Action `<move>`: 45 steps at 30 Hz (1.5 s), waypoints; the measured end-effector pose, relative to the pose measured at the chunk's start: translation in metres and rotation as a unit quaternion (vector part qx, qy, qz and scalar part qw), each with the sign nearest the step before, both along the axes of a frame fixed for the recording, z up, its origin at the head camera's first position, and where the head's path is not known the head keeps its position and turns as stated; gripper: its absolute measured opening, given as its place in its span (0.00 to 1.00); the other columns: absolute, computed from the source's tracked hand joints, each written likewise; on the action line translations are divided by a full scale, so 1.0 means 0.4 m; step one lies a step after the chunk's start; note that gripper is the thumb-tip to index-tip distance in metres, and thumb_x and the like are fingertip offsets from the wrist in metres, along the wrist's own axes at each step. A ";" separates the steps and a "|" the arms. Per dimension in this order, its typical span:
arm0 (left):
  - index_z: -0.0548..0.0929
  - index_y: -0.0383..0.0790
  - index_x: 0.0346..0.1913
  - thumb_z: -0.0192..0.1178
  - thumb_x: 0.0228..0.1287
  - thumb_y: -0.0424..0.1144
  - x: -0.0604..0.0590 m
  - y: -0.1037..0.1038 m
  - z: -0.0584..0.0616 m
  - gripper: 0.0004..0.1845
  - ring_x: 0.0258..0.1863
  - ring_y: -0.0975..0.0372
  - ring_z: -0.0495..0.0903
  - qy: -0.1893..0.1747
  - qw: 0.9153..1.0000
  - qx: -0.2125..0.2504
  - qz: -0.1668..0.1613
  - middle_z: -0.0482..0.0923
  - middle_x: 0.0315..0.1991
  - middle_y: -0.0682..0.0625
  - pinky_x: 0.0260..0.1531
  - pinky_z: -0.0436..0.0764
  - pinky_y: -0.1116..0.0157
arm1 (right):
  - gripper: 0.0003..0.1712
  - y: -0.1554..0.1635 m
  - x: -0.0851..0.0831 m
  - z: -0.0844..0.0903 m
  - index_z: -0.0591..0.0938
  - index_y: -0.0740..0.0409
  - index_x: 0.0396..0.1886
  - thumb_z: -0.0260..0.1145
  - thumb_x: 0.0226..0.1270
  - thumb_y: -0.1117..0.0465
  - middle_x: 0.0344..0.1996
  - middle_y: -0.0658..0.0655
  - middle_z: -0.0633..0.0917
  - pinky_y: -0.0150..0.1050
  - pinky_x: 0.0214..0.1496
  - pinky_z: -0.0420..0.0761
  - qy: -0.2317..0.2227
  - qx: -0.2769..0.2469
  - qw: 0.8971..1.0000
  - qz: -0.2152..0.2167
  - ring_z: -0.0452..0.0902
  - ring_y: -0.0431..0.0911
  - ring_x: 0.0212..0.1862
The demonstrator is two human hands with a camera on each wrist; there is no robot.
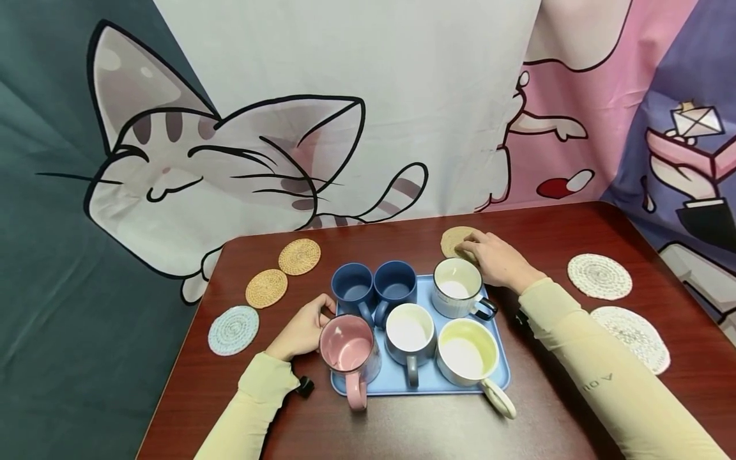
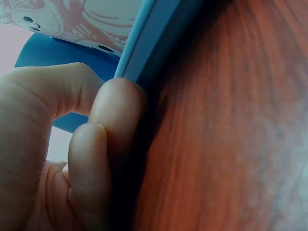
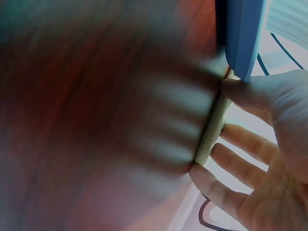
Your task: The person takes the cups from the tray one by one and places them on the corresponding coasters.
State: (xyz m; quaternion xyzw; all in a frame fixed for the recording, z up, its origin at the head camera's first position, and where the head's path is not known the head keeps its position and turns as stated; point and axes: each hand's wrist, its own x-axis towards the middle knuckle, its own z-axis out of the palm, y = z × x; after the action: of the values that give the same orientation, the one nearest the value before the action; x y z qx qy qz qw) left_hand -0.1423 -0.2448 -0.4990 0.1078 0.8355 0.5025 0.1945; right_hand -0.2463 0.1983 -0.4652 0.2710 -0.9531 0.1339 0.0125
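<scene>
Here, left hand (image 1: 303,328) pinching tray (image 1: 434,386) edge, right hand (image 1: 499,259) touching tan coaster (image 1: 452,241) — unclenched, white coasters (image 1: 600,276) well rightward.

Two navy mugs (image 1: 402,294), one pink mug (image 1: 351,354), one grey mug (image 1: 411,338), one white mug (image 1: 454,287), one yellow mug (image 1: 468,358), six altogether; three tan coasters (image 1: 266,289), two white coasters (image 1: 600,276), one pale-blue coaster (image 1: 233,330); one tray (image 1: 424,291).

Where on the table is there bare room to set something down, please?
Bare table shows on the near side of the tray, between the sleeves, and between the right hand and the farther white coaster. The tray is crowded with six mugs, and the left hand touches its left edge.
</scene>
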 end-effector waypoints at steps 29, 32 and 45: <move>0.70 0.34 0.50 0.70 0.64 0.36 0.006 0.004 0.009 0.20 0.10 0.66 0.73 0.003 1.000 -0.004 0.002 0.80 0.17 0.49 0.15 0.75 0.67 | 0.27 0.020 0.027 0.002 0.82 0.60 0.62 0.72 0.61 0.67 0.62 0.68 0.79 0.62 0.65 0.77 0.033 -0.007 0.999 0.017 0.76 0.65 0.61; 0.70 0.35 0.50 0.70 0.65 0.36 0.005 0.004 0.009 0.20 0.10 0.65 0.72 0.002 1.000 -0.007 0.002 0.80 0.17 0.49 0.15 0.75 0.67 | 0.27 0.040 0.046 0.011 0.83 0.62 0.61 0.73 0.59 0.68 0.60 0.69 0.80 0.62 0.63 0.78 0.051 -0.010 0.998 0.024 0.77 0.65 0.58; 0.70 0.35 0.52 0.70 0.66 0.37 0.008 0.005 0.008 0.21 0.10 0.63 0.72 -0.009 1.000 0.001 0.009 0.82 0.19 0.50 0.16 0.76 0.66 | 0.31 0.197 0.112 0.032 0.80 0.64 0.64 0.74 0.61 0.62 0.60 0.72 0.79 0.67 0.57 0.78 0.060 0.017 0.998 -0.028 0.77 0.69 0.58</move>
State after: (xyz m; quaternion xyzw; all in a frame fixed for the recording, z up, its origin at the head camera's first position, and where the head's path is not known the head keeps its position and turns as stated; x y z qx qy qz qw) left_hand -0.1393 -0.2429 -0.4957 0.0962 0.8341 0.5060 0.1973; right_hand -0.2013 0.2772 -0.4522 0.2521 -0.9600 0.1008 0.0689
